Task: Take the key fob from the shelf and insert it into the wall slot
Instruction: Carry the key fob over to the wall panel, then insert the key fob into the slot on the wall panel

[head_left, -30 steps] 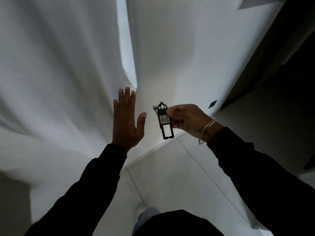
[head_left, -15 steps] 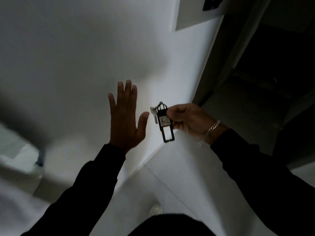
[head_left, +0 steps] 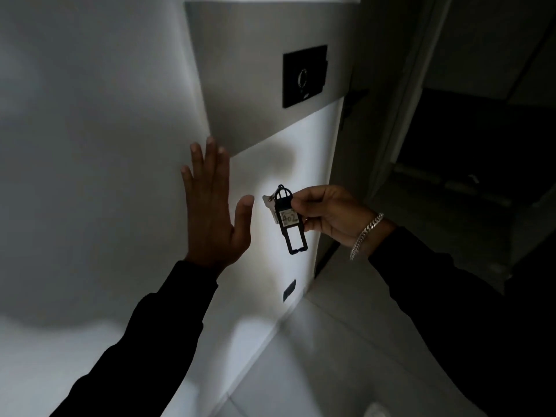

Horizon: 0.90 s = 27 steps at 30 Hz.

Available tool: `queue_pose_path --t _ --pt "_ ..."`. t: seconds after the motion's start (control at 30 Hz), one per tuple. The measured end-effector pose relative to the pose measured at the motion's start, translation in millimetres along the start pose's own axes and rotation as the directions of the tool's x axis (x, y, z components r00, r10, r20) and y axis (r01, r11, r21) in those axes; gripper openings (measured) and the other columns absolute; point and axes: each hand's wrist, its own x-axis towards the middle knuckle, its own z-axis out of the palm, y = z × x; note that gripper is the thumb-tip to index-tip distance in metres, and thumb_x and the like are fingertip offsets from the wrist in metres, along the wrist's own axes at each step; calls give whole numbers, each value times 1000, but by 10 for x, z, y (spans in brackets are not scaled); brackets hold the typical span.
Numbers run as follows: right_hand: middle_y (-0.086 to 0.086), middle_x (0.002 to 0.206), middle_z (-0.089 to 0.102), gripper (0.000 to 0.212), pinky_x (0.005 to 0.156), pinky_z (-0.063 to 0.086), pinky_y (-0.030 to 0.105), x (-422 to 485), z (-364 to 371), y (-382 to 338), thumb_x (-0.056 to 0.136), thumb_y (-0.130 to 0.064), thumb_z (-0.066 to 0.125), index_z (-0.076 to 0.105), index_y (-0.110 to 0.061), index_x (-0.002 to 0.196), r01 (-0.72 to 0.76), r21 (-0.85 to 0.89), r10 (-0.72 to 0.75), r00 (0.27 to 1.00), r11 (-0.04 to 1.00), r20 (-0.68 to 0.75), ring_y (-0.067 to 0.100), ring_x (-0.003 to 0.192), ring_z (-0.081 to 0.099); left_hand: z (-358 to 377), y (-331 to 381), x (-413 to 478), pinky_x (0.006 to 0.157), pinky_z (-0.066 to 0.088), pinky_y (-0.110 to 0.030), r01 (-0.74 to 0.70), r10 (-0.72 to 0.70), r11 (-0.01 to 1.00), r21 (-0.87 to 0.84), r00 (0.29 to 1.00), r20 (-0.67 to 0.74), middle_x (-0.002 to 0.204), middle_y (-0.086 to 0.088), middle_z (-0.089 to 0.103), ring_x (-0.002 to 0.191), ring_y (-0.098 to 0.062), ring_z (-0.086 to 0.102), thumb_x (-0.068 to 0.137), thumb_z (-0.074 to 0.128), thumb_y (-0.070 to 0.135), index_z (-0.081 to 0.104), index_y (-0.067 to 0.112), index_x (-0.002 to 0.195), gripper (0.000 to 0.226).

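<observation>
A black key fob point(head_left: 289, 219) with a white label reading 402 and a metal key behind it hangs upright from my right hand point(head_left: 334, 216), which pinches it at its right edge. My left hand point(head_left: 215, 206) is held up flat beside it, fingers together and thumb apart, holding nothing, close to the white wall. Up on the wall, above and to the right of the fob, sits a black wall slot plate point(head_left: 304, 75) with a small lit ring, mounted on a grey panel point(head_left: 258, 64).
A small dark outlet point(head_left: 289, 289) sits low on the wall near the floor. To the right a dark door frame point(head_left: 400, 94) opens into an unlit room. Pale floor tiles point(head_left: 331, 356) lie below, with a light shoe tip at the bottom edge.
The view has swung up and right along the wall, bringing the black slot plate and grey panel into sight. Both hands keep their pose, with the fob still pinched in the right hand.
</observation>
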Motion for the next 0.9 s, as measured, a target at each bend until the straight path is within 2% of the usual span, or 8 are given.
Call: queue_pose_path --t 0.13,0.27,0.37,0.43,0.5,0.6,0.77,0.9 --pt "24 98 60 11 56 53 19 415 -698 -310 86 -5 60 66 -2 94 60 -125 -51 996 990 72 27 80 57 553 146 588 126 -2 -55 -18 24 996 88 997 -74 164 -25 16 155 -42 4 100 33 38 21 -4 153 69" --pt "13 89 66 10 56 52 20 879 -1319 -857 86 -6 62 70 -9 91 189 -234 -153 975 954 163 25 77 59 970 254 1315 126 -5 -49 0 41 972 235 985 -169 164 -25 19 155 -41 8 100 34 38 24 -4 153 69" --pt "15 88 65 10 58 51 24 1220 -1609 -1329 85 -4 62 68 -8 92 290 -317 -224 947 903 229 32 80 56 1109 248 1735 125 1 -58 46 41 930 364 973 -228 163 -27 22 154 -42 13 101 34 38 25 -6 153 68" --pt "10 82 64 12 54 51 19 1467 -1745 -1574 84 -2 63 67 -3 95 363 -351 -283 924 863 258 26 73 57 1198 200 1900 124 3 -60 64 56 882 467 970 -237 163 -25 22 154 -40 14 101 33 38 25 -4 153 67" --pt "3 77 64 12 51 51 15 1698 -1804 -1762 83 -1 64 66 -2 96 439 -368 -342 891 820 300 11 64 59 1279 148 1981 126 -2 -54 90 72 817 570 964 -255 164 -21 22 156 -35 13 101 32 40 25 1 155 67" --pt "1 76 65 16 49 50 15 2050 -1847 -1987 83 0 65 67 -5 97 573 -341 -471 814 745 339 0 58 61 1405 65 2060 126 -10 -46 146 100 708 691 948 -303 166 -15 23 157 -29 10 101 28 44 23 7 157 67" --pt "-10 70 73 15 49 51 17 2441 -1913 -2161 82 -7 68 71 -22 82 706 -214 -619 700 675 356 4 59 63 1486 -48 2089 126 -10 -47 214 136 551 806 930 -340 167 -7 14 157 -25 6 101 25 47 20 11 158 68" --pt "-3 75 72 11 48 50 18 2601 -1867 -2164 82 -9 68 72 -19 86 747 -175 -685 660 641 307 5 56 62 1482 -20 2199 126 -9 -48 224 155 515 828 925 -347 167 -6 11 157 -25 2 101 28 47 20 10 158 68"
